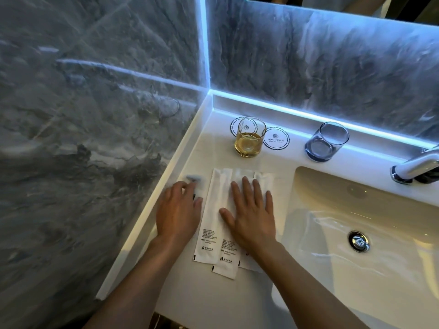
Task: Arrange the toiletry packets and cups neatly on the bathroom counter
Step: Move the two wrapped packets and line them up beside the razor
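Note:
Several long white toiletry packets point(215, 210) lie side by side on the white counter point(213, 153), overlapping slightly, their printed ends toward me. My right hand point(249, 212) lies flat on them with fingers spread. My left hand point(178, 210) rests at their left edge, fingers curled over a small item that is blurred and mostly hidden. Behind the packets an amber glass cup point(250, 137) stands partly on a round paper coaster point(235, 126). A second coaster point(276, 139) lies bare beside it. A bluish glass cup point(326, 141) stands further right.
The white sink basin point(332, 210) with its metal drain point(358, 241) fills the right side. A chrome faucet point(414, 166) stands at the far right. Grey marble walls close off the left and back, with a lit strip along the counter's back ledge.

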